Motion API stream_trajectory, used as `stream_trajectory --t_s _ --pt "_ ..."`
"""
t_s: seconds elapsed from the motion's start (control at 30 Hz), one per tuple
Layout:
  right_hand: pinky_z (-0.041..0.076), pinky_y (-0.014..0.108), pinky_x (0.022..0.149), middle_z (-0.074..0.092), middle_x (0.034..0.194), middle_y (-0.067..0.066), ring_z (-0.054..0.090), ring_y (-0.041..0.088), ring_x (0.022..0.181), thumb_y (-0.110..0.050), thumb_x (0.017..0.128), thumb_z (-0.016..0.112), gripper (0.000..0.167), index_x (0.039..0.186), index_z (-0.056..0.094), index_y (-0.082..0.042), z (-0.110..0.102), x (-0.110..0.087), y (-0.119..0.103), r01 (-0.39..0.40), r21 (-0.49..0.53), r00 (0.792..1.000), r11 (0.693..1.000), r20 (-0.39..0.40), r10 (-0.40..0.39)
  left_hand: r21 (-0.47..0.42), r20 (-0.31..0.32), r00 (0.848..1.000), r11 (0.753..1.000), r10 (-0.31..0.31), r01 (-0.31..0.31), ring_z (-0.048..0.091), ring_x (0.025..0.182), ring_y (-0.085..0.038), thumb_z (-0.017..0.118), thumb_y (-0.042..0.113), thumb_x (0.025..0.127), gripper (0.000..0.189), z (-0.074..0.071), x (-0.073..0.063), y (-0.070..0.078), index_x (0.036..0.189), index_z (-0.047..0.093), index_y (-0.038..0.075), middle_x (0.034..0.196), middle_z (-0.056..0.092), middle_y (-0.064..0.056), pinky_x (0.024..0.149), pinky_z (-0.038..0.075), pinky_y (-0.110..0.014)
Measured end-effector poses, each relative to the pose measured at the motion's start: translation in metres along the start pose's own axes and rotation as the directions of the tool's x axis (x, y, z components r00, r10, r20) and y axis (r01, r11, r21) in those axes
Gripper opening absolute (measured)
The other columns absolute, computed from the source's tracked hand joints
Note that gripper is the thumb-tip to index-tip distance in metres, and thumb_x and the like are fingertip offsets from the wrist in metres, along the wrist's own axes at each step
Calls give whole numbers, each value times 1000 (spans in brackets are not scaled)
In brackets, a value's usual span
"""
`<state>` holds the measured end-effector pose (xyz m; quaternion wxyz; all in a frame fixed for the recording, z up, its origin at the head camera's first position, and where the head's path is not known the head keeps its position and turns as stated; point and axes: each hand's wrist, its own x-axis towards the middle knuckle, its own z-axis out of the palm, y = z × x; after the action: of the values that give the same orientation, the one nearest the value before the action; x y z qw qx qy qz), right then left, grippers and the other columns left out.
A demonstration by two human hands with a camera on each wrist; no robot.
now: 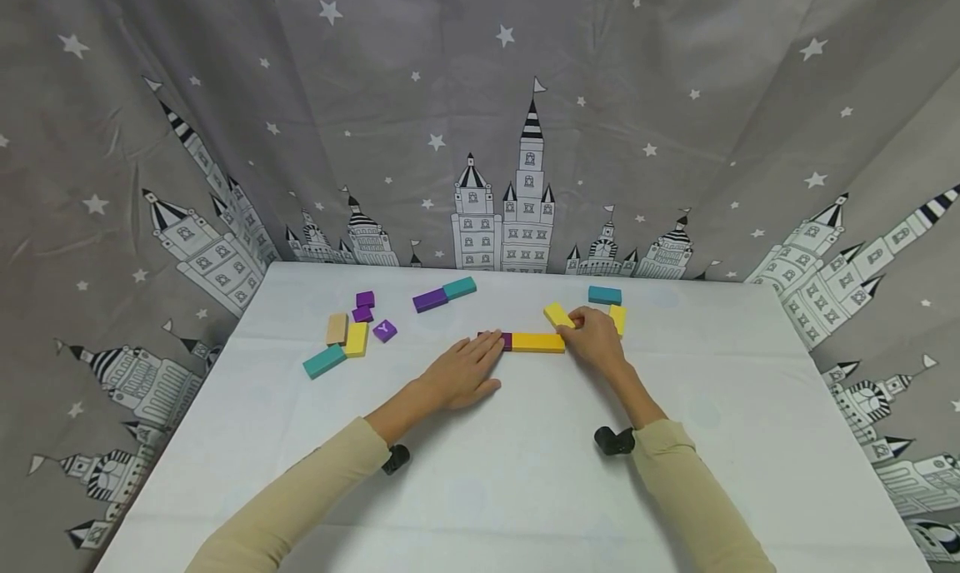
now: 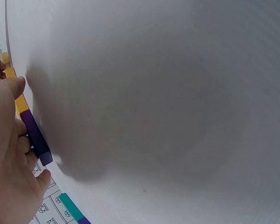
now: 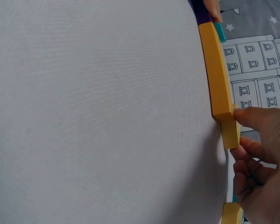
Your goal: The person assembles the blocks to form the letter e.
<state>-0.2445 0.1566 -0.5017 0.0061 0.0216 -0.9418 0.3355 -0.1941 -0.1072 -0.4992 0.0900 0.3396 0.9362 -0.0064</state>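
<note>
- The step in hand seems to be extending a row of blocks: the purple block [image 2: 33, 130] and the orange block [image 1: 537, 342] lie end to end on the white bench [image 1: 480, 498], and the yellow block [image 1: 556, 313] looks like the piece being fitted
- That yellow block sits at an angle just behind the right end of the orange block; whether the two touch is hard to tell
- The next move, I judge, calls for turning the yellow block to suit the row and easing it against the orange one without a knock, while the purple end is kept from sliding
- The right hand [image 1: 596, 340] pinches the yellow block between thumb and fingers, the gap narrow, its forearm reaching in from the near right and the hand bent inward over the row's end
- The left hand [image 1: 463, 375] lies nearly flat, fingers straight and close together over the purple block, thumb spread off to the side; it appears to be steadying rather than gripping
- Behind the right hand stand close spares: another yellow piece [image 1: 618, 316], partly covered by the fingers, and a teal-blue block [image 1: 604, 295] farther back
</note>
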Motion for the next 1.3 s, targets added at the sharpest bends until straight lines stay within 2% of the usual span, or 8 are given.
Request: stream_trajectory --t_s 0.27,0.63,0.9,1.3 --pt "53 43 88 68 106 17 58 28 93 -23 91 74 40 119 67 5 0 -1 0 7 11 1000 1000 18 -7 -1 5 1000 1000 -9 9 13 151 -24 42 48 105 72 -1 0 0 159 20 6 165 13 -10 120 19 -44" --pt "52 43 88 67 107 17 60 29 95 -21 91 73 38 120 67 5 1 -2 2 41 0 999 999 22 -41 9 7 1000 1000 -15 15 12 151 -23 41 48 105 72 -2 0 1 159 19 6 165 13 -10 120 17 -43" --pt "52 43 88 67 109 18 59 29 95 -21 93 70 39 122 66 4 1 -3 3 26 -12 999 1000 45 -25 13 8 1000 1000 -14 14 14 151 -24 42 49 105 73 -1 0 1 159 19 6 165 13 -10 120 18 -43" --pt "52 43 85 67 107 18 57 28 90 -21 93 71 39 122 66 4 -1 -6 2 20 2 999 1000 30 -20 15 9 1000 1000 -17 17 13 151 -23 42 49 105 73 1 1 1 159 19 6 165 13 -9 120 17 -43"
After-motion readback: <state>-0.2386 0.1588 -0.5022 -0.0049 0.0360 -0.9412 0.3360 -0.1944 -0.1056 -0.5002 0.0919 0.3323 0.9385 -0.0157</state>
